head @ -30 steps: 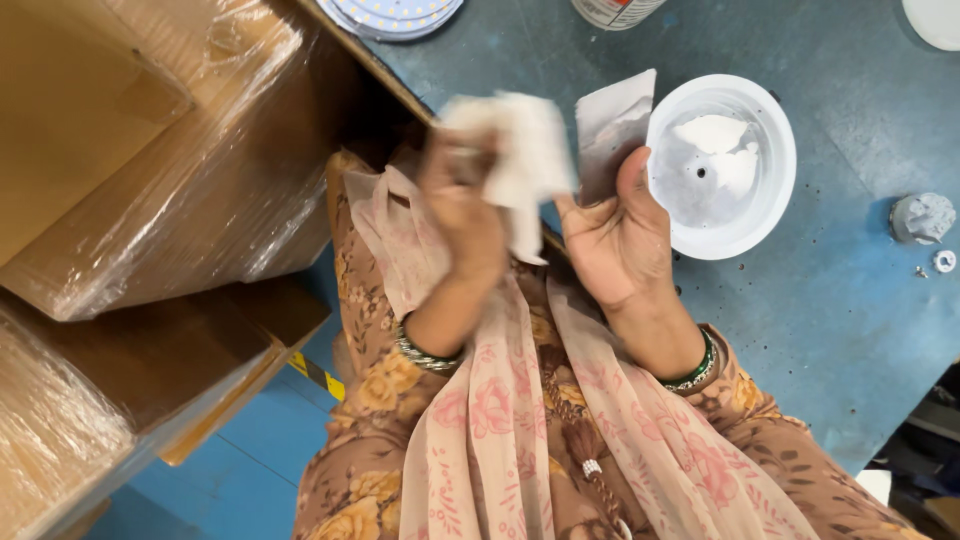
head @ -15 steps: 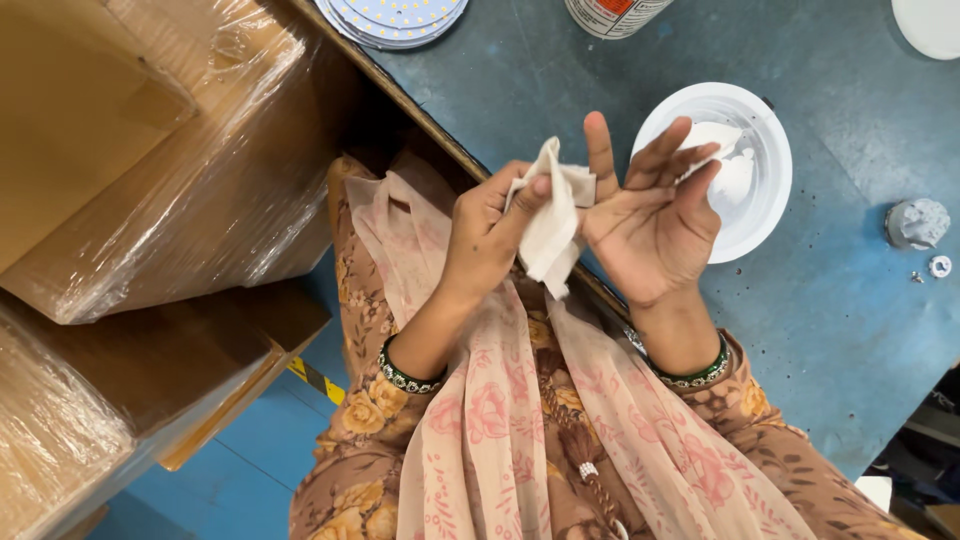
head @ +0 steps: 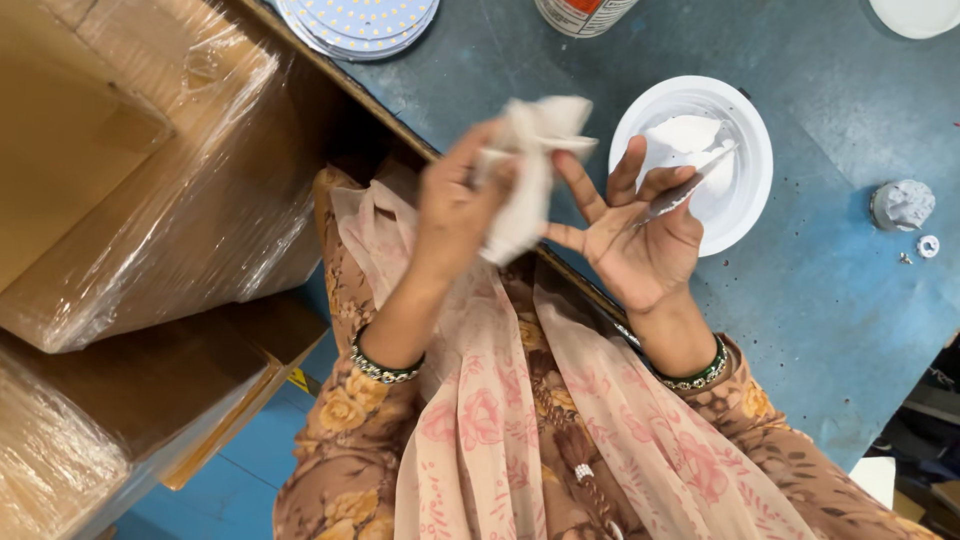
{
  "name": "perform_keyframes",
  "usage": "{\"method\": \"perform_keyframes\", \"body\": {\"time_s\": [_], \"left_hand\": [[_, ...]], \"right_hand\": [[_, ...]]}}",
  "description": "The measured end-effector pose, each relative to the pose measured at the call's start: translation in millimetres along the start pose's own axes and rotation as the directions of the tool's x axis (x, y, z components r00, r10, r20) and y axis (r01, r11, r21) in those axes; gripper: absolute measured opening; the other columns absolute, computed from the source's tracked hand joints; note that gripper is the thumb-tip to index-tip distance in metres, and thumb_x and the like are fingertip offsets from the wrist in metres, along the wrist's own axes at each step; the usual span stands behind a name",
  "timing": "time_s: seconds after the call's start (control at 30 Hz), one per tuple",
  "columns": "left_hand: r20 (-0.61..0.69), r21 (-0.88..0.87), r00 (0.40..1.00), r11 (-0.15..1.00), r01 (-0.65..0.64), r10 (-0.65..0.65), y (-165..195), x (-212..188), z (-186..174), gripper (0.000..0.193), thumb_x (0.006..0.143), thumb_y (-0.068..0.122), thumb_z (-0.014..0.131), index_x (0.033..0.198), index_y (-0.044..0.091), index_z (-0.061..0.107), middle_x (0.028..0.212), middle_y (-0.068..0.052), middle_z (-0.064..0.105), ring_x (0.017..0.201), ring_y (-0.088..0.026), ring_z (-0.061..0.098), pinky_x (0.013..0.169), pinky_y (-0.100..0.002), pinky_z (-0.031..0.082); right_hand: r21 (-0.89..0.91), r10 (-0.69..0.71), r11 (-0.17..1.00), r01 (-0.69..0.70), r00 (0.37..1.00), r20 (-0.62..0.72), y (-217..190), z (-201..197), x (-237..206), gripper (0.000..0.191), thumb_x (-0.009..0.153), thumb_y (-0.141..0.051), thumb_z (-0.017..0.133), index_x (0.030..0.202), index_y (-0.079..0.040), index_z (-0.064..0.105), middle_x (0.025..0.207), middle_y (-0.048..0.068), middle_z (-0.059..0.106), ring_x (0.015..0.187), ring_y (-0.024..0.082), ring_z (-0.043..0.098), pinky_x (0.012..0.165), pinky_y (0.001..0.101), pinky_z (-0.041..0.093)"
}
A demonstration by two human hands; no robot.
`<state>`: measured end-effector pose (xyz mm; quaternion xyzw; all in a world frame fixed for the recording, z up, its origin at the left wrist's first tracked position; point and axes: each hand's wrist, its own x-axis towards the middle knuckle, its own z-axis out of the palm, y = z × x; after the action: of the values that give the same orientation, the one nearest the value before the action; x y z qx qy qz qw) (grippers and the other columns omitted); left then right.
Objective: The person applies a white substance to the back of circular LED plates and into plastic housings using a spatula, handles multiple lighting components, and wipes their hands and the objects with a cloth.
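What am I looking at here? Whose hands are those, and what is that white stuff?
There is no machine here. A person wears a camera on the head, so the picture looks straight down at that person's own two hands, flowery sleeves and scarf.

The left hand grips a crumpled white cloth and presses it against the fingers of the right hand. The right hand is spread open, palm up, with a thin stick-like tool tucked between its fingers; I cannot tell just what it is.

Under the hands is a blue table. On it sit a round white dish with white paste inside, a small grey lump, a can and a stack of round dotted discs. On the left are cardboard boxes wrapped in clear plastic.
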<state>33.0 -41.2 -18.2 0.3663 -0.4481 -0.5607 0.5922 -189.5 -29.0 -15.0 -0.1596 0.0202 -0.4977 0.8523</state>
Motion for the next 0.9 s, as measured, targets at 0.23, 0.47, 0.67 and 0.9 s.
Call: {"method": "perform_keyframes", "body": {"time_s": [0.23,0.47,0.67,0.9], "left_hand": [[0.211,-0.343,0.965,0.913,0.223,-0.156,-14.7,6.7,17.7,0.021,0.105,0.019,0.071,0.110,-0.001,0.072,0.094,-0.002,0.073,0.082,-0.006,0.065,0.073,-0.022,0.052],[0.111,0.197,0.994,0.980,-0.009,-0.013,0.8,38.9,22.5,0.019,0.106,0.018,0.072,0.113,0.001,0.072,0.093,-0.003,0.072,0.081,-0.011,0.065,0.073,-0.026,0.053],[0.481,0.847,0.815,0.066,-0.527,0.324,11.9,87.1,32.6,0.056,0.077,0.017,0.078,0.129,0.005,0.062,0.120,-0.015,0.063,0.109,-0.034,0.062,0.088,-0.042,0.052],[0.416,0.477,0.896,0.801,-0.363,0.158,-15.7,81.2,73.6,0.045,0.105,0.026,0.063,0.143,0.005,0.052,0.130,-0.012,0.062,0.113,-0.028,0.069,0.093,-0.040,0.056]], "right_hand": [[0.111,0.038,0.993,-0.031,0.997,-0.062,13.1,-0.8,-15.6,0.021,0.092,-0.028,0.078,0.113,-0.026,0.078,0.144,-0.005,0.067,0.152,0.027,0.042,0.129,0.0763,0.011],[-0.205,-0.099,0.978,0.051,0.968,-0.233,-29.7,-4.3,-52.3,0.015,0.105,-0.021,0.070,0.117,-0.014,0.076,0.130,0.008,0.074,0.135,0.038,0.060,0.120,0.0766,0.032],[-0.996,-0.686,-0.032,-0.079,0.726,-0.036,-100.5,32.6,-102.0,0.011,0.109,-0.008,0.075,0.119,-0.003,0.077,0.111,0.012,0.076,0.099,0.021,0.072,0.094,0.0325,0.056],[-0.378,-0.121,-0.924,-0.058,0.982,0.145,-103.9,62.0,-57.5,0.015,0.094,-0.003,0.079,0.108,-0.008,0.077,0.102,0.006,0.073,0.094,0.025,0.070,0.079,0.0357,0.055]]}}
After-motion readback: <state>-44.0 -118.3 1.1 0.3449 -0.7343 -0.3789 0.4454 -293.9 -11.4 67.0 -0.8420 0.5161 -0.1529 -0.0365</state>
